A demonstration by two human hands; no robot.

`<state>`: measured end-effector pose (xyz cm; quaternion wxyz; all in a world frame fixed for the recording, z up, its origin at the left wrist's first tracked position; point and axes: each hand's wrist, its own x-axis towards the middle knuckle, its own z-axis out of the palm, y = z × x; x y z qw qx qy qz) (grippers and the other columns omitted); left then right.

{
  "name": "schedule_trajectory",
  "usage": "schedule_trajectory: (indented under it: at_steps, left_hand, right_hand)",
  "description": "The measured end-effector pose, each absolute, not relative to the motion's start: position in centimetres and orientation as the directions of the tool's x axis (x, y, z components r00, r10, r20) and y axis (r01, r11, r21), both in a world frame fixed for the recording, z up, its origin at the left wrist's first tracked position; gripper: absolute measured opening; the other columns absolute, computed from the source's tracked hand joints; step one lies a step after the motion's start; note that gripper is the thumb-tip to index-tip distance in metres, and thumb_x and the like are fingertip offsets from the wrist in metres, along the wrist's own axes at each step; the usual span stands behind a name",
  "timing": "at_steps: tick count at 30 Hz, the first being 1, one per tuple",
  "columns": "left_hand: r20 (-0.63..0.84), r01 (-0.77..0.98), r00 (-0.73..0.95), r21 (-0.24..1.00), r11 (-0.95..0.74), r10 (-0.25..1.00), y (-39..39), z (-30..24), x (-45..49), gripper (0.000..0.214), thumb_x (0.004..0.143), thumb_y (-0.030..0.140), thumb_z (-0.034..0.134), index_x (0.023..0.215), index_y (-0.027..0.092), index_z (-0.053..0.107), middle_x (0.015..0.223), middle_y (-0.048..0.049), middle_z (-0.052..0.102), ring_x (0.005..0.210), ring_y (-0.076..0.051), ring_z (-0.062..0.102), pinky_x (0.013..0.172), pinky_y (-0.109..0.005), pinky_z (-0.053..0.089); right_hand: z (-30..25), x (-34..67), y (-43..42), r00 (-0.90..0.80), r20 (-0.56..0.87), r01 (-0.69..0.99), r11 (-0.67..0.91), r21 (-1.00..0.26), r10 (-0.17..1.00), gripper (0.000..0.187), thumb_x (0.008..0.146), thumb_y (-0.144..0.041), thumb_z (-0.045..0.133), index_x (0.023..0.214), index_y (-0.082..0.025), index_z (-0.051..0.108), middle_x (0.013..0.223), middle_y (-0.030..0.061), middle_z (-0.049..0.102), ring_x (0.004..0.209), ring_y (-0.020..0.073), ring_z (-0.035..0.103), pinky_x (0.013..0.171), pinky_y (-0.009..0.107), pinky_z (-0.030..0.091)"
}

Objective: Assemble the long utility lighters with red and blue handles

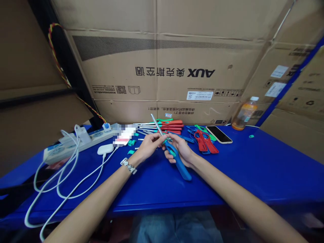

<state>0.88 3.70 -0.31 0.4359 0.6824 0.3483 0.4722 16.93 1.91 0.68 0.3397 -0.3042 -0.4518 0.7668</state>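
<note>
Fingers (157, 138) clamped on blue-handled scissors (182, 168): left hand (148, 146) pinching the blade, right hand (182, 152) round the handle, over the table (253, 168).

Blue-handled scissor blade (182, 167) held tilted; steel tip pointing up-left.

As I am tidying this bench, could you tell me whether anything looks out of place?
One small teal piece lies alone on the blue table, right of the phone, far from the other teal pieces. The AUX carton behind stands upside down.
</note>
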Motion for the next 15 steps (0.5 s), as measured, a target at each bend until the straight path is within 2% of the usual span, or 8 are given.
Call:
schedule_trajectory:
  at_steps: [3,5,7,10,13,15]
  left_hand:
    - [0.389,0.08,0.156,0.911,-0.405,0.908,4.5,-0.5,-0.2,0.047,0.083,0.057,0.064,0.06,0.016,0.056,0.059,0.0019,0.052,0.058,-0.012,0.047,0.059,-0.025,0.036]
    - [0.396,0.053,0.099,0.914,-0.403,0.913,5.1,-0.7,-0.8,0.046,0.083,0.056,0.064,0.061,0.016,0.057,0.06,0.0017,0.052,0.06,-0.012,0.047,0.061,-0.025,0.038]
    - [0.397,0.016,0.082,0.917,-0.399,0.914,5.4,-0.8,-1.2,0.046,0.082,0.056,0.065,0.061,0.016,0.057,0.06,0.0015,0.052,0.061,-0.012,0.047,0.063,-0.025,0.039]
    - [0.398,0.03,0.065,0.916,-0.401,0.915,5.2,-0.4,-1.2,0.047,0.081,0.056,0.067,0.06,0.016,0.055,0.059,0.0016,0.052,0.059,-0.011,0.045,0.061,-0.025,0.037]
    - [0.383,0.057,0.073,0.92,-0.387,0.921,4.7,0.0,-0.9,0.047,0.078,0.056,0.07,0.059,0.016,0.055,0.057,0.002,0.05,0.057,-0.011,0.043,0.057,-0.025,0.034]
    - [0.355,0.017,0.091,0.934,-0.358,0.93,4.5,0.0,-0.6,0.047,0.076,0.056,0.071,0.059,0.016,0.055,0.057,0.0022,0.05,0.056,-0.011,0.043,0.056,-0.025,0.033]
  right_hand:
    - [0.2,18.0,2.1,-0.682,-0.216,-0.13,-0.407,-0.904,0.699,0.041,0.096,-0.052,0.029,0.101,-0.018,0.052,0.069,0.0016,0.062,0.041,0.0135,0.055,0.033,0.022,0.042]
    - [-0.1,18.6,2.0,-0.707,-0.233,-0.043,-0.37,-0.928,0.668,0.043,0.095,-0.056,0.034,0.094,-0.017,0.053,0.057,-0.001,0.058,0.035,0.0119,0.05,0.03,0.02,0.037]
    - [-0.2,18.8,1.8,-0.683,-0.175,-0.013,-0.251,-0.968,0.709,0.039,0.092,-0.056,0.047,0.087,-0.018,0.051,0.05,-0.0055,0.052,0.029,0.0087,0.044,0.027,0.017,0.03]
    - [-0.4,18.5,1.4,-0.602,-0.027,0.045,0.0,-0.999,0.798,0.038,0.086,-0.056,0.06,0.088,-0.02,0.046,0.052,-0.0078,0.055,0.03,0.009,0.049,0.029,0.016,0.032]
    - [-0.8,17.9,1.0,-0.524,0.079,0.156,0.187,-0.97,0.848,0.036,0.088,-0.056,0.057,0.095,-0.022,0.046,0.052,-0.0096,0.053,0.03,0.0091,0.048,0.029,0.017,0.034]
    - [-1.0,17.7,0.8,-0.479,0.117,0.219,0.247,-0.944,0.87,0.033,0.092,-0.054,0.052,0.098,-0.022,0.049,0.051,-0.0104,0.049,0.03,0.0087,0.044,0.029,0.017,0.032]
